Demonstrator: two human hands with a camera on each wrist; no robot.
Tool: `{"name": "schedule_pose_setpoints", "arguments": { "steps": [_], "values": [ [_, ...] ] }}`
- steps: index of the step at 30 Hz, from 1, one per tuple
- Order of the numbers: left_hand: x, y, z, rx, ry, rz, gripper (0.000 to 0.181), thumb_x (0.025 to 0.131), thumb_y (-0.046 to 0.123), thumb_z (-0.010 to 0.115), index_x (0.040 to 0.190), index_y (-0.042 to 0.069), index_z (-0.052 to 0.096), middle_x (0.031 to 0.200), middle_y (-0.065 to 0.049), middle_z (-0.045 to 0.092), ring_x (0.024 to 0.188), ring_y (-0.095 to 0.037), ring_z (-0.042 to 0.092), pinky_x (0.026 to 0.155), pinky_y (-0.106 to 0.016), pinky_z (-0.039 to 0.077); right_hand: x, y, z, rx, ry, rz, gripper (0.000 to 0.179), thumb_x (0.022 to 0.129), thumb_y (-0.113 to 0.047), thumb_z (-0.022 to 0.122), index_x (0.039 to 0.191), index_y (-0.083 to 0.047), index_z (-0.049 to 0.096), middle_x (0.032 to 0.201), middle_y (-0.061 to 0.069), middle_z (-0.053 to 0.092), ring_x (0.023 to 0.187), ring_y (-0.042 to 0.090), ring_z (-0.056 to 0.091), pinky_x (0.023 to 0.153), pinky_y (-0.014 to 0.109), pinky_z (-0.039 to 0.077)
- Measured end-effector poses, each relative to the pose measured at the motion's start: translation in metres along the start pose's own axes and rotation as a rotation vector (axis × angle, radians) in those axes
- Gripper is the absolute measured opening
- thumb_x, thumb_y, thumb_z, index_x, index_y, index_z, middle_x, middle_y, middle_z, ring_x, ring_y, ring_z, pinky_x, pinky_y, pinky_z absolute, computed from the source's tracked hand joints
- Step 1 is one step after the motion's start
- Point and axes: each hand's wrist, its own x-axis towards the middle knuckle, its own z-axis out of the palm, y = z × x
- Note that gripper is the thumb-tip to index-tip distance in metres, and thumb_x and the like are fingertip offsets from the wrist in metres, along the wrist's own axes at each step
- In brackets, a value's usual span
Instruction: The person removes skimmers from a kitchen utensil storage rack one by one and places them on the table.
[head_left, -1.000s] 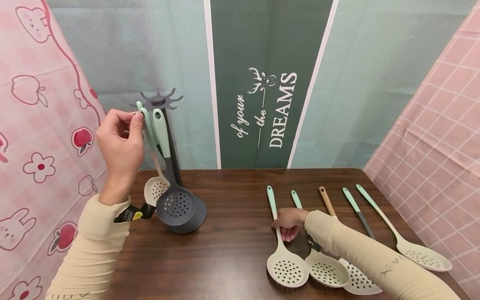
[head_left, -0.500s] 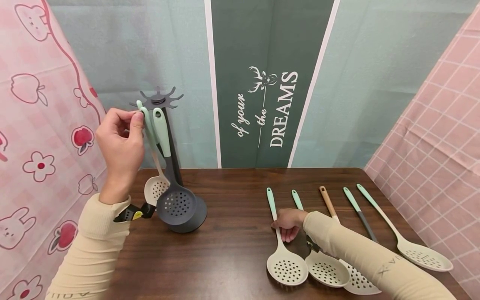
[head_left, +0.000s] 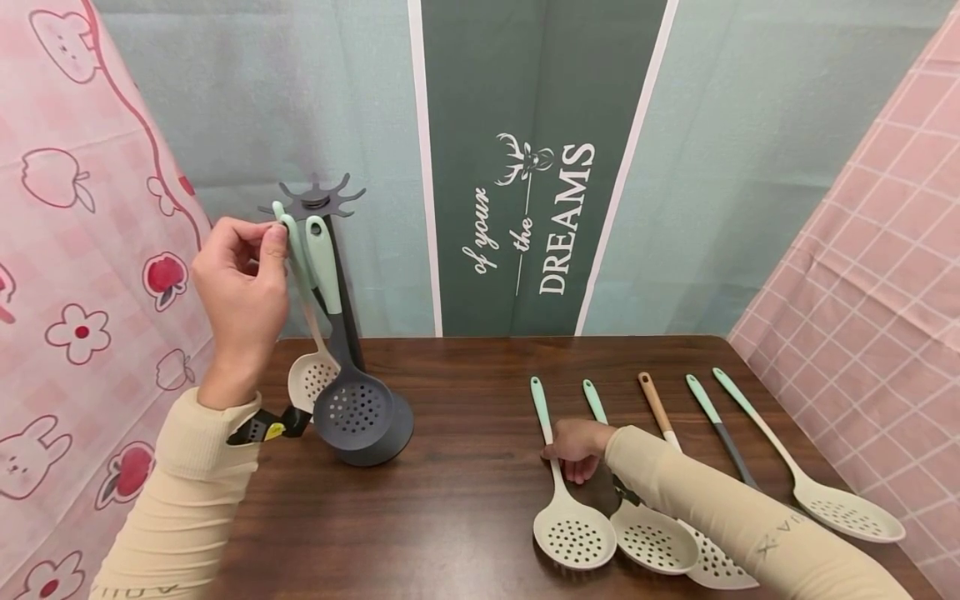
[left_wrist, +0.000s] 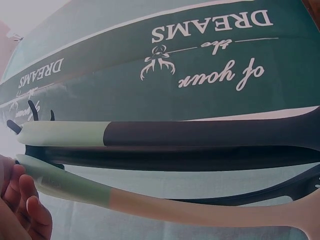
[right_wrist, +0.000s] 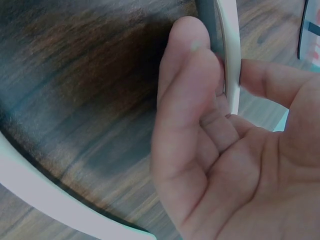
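At the left, a dark grey utensil rack (head_left: 315, 200) bears a dark grey skimmer (head_left: 352, 408) and a smaller cream skimmer (head_left: 311, 377), both with mint handles. My left hand (head_left: 243, 292) pinches the top of the cream skimmer's mint handle (left_wrist: 65, 182), close to the rack's hooks. On the table, my right hand (head_left: 577, 446) holds a round cream skimmer (head_left: 575, 533) by its shaft, thumb on one side and fingers on the other. The right wrist view shows that pale shaft (right_wrist: 232, 55) between thumb and fingers. The skimmer's perforated head lies low, near the table surface.
Right of my right hand lie a deeper cream strainer ladle (head_left: 656, 542), a wooden-handled slotted turner (head_left: 716, 554), a grey-shafted utensil (head_left: 731, 446) and a cream slotted spoon (head_left: 847, 510). My right forearm covers parts of them. Curtains stand behind and beside the brown table (head_left: 450, 500).
The handle tip of the round cream skimmer in my right hand has swung slightly left. My left hand stays at the rack with no visible movement.
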Motion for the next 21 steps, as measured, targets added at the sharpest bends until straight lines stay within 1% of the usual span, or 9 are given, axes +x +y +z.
{"name": "schedule_pose_setpoints", "arguments": {
  "steps": [6,10,17,21],
  "values": [
    [0.0,0.001,0.0,-0.001,0.0,0.0,0.015,0.095,0.009,0.07,0.095,-0.005,0.071,0.076,0.012,0.065,0.061,-0.001,0.055,0.059,-0.016,0.041,0.0,0.001,-0.002,-0.029,0.019,-0.005,0.038,0.101,-0.027,0.063,0.071,-0.003,0.064,0.058,0.007,0.065,0.048,0.012,0.061,0.049,0.027,0.056],
    [0.0,0.001,0.0,0.003,-0.002,0.003,0.015,0.095,0.01,0.07,0.096,-0.005,0.071,0.077,0.012,0.065,0.062,-0.002,0.056,0.059,-0.016,0.041,-0.001,0.001,-0.004,-0.029,0.031,-0.007,0.037,0.101,-0.029,0.063,0.075,-0.003,0.063,0.061,0.009,0.065,0.051,0.014,0.063,0.051,0.029,0.057],
    [0.001,0.001,0.001,-0.011,0.002,0.009,0.014,0.095,0.01,0.07,0.095,-0.004,0.072,0.078,0.011,0.065,0.062,-0.003,0.056,0.059,-0.017,0.041,-0.001,-0.003,-0.01,-0.046,0.082,-0.007,0.04,0.102,-0.032,0.063,0.077,-0.001,0.065,0.062,0.01,0.066,0.052,0.016,0.064,0.051,0.03,0.057],
    [0.001,0.002,0.001,-0.011,-0.002,0.051,0.02,0.097,0.014,0.069,0.095,-0.006,0.071,0.078,0.014,0.064,0.063,-0.003,0.056,0.058,-0.019,0.042,-0.001,-0.007,-0.014,-0.038,0.096,-0.008,0.041,0.101,-0.032,0.063,0.077,0.0,0.065,0.061,0.01,0.065,0.051,0.016,0.064,0.051,0.03,0.057]
  ]
}}
